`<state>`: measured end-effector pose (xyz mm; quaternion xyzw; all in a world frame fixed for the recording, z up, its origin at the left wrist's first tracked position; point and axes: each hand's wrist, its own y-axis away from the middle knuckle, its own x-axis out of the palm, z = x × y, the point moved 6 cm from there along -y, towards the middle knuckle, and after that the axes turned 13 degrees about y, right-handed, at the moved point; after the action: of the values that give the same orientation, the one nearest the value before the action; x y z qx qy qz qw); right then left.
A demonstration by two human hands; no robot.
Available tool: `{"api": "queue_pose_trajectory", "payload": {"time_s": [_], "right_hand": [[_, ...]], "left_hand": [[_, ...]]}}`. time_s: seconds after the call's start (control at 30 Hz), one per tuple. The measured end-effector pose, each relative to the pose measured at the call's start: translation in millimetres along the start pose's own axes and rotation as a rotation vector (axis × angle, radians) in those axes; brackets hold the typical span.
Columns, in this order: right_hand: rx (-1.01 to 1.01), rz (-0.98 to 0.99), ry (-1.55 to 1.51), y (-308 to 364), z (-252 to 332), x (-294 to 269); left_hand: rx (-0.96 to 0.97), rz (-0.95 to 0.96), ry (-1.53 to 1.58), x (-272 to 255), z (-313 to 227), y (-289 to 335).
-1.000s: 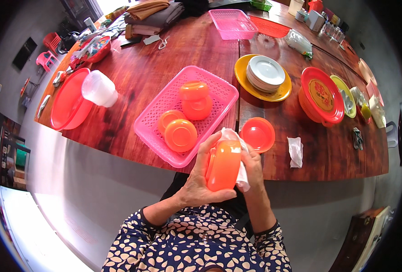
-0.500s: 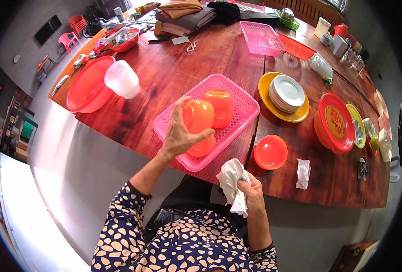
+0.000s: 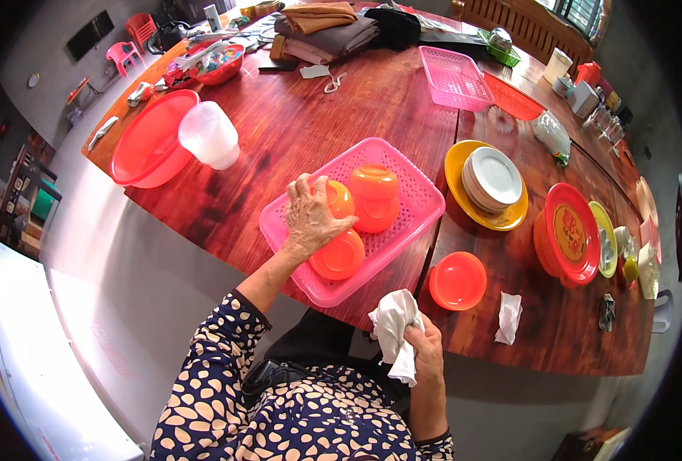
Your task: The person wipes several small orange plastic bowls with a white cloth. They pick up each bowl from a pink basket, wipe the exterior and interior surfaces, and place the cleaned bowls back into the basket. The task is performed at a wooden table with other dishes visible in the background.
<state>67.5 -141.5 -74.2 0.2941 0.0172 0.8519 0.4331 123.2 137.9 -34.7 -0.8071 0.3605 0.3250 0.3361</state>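
In the pink perforated basket (image 3: 406, 223), several orange bowls sit upside down. My left hand (image 3: 310, 219) curves over one orange bowl (image 3: 341, 201) at the basket's left side, fingers and thumb around it; the hand hides much of it. Beside it stand stacked orange bowls (image 3: 375, 196), and nearer to me is another orange bowl (image 3: 338, 255). My right hand (image 3: 425, 346) grips a crumpled white cloth (image 3: 395, 326) in front of the table edge. Just beyond that hand, an orange-red bowl (image 3: 458, 281) stands mouth up on the table, right of the basket.
White plates (image 3: 496, 178) are stacked on a yellow plate (image 3: 464, 201). At the right stands a red round tray (image 3: 570, 223). A large red basin (image 3: 137, 157) and a translucent white jug (image 3: 210, 137) occupy the left. A white tissue (image 3: 509, 318) lies near the front edge.
My left hand has lowered the orange bowl into the basket and shifted slightly left. My right hand still grips the cloth. The view has tilted a little, so the table appears lower.
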Motion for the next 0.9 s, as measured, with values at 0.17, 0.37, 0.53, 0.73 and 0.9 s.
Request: {"api": "queue_pose_trajectory", "payload": {"time_s": [0.17,0.37,0.53,0.73,0.9], "right_hand": [[-0.021,-0.053,0.011,-1,4,-1],[-0.037,-0.034,-0.020,0,3,-1],[-0.046,-0.059,-0.021,4,6,0],[-0.083,-0.093,-0.051,21,15,-9],[-0.085,-0.161,-0.013,47,21,-32]], "left_hand": [[-0.005,0.003,0.026,4,8,-2],[0.014,0.003,0.025,8,7,-4],[0.038,-0.023,0.019,8,11,-4],[0.098,-0.039,0.007,8,6,-4],[0.212,-0.128,-0.016,-4,-25,8]]}}
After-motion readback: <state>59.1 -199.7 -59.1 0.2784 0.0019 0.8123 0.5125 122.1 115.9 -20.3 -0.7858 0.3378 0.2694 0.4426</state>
